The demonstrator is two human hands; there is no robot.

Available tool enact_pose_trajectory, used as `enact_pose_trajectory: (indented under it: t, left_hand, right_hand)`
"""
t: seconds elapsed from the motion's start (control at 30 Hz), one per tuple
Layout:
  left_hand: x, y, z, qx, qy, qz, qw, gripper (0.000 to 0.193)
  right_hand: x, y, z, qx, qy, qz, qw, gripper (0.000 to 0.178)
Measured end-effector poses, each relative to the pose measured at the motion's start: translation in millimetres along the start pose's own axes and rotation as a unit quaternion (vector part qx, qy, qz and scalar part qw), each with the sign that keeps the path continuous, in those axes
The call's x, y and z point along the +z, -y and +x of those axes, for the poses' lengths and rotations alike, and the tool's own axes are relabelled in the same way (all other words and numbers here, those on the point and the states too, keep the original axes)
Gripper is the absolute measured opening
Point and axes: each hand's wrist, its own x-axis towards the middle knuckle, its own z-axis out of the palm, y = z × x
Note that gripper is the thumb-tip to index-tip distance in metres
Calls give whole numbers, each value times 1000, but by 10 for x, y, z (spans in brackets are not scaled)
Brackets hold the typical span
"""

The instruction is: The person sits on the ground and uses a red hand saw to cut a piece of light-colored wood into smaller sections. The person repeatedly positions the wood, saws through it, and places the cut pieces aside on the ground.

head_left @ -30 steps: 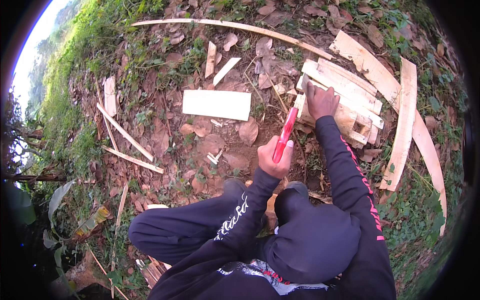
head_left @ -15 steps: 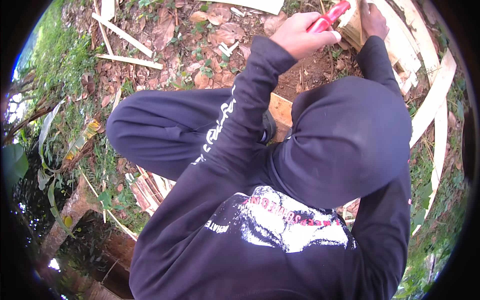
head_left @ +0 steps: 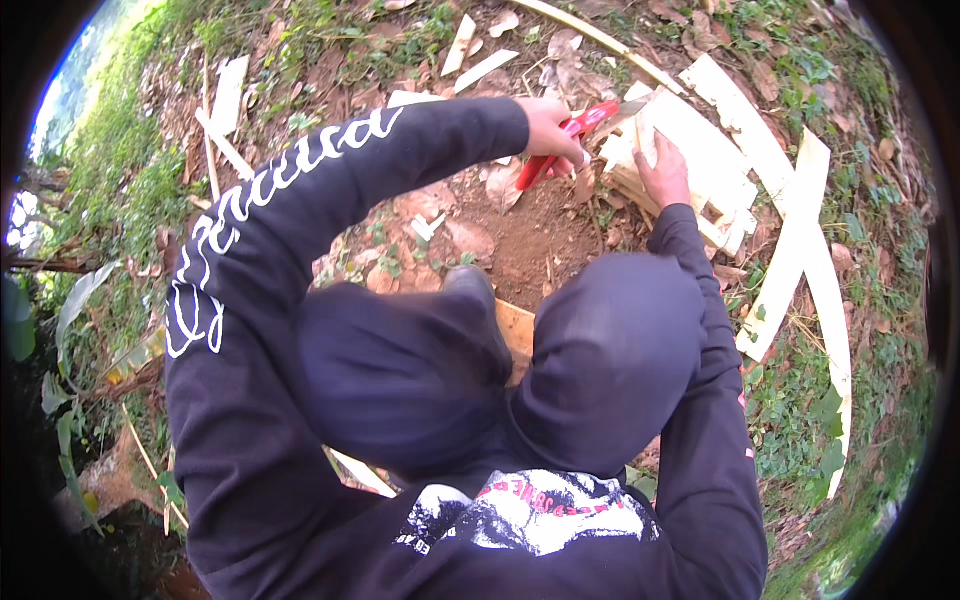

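My left hand (head_left: 556, 137), with the arm bent out wide, is wrapped round the red handle of what looks like a handsaw (head_left: 598, 115). Its grey blade points right, toward a pile of pale split wood (head_left: 705, 150). At the near left side of that pile, my right hand (head_left: 665, 175) has its fingers round a pale strip of wood (head_left: 647, 128). The blade tip is close to the strip's far end; whether they touch, I cannot tell. My fingers partly hide the strip and the handle.
Long pale planks (head_left: 790, 250) cross on the grass at the right. Short wood offcuts (head_left: 485, 72) lie among dry leaves at the far side. A board (head_left: 515, 325) shows between my bent legs, beside a dark shoe (head_left: 470, 285).
My view has shifted, so hands and wood sit lower in it. The left elbow has swung outward, and the tool has turned so its blade shows. Both knees now stand closer together.
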Motion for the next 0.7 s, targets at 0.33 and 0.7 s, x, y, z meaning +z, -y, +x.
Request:
enact_pose_trajectory:
  t: [0.33, 0.7]
  left_hand:
    - [877, 233, -232, 208, -283, -181, 918, 30]
    - [415, 358, -996, 312, -268, -450, 793, 36]
  right_hand:
    - [-515, 547, -135, 270, 138, 315, 900, 55]
    - [-1059, 577, -688, 76, -60, -67, 993, 58]
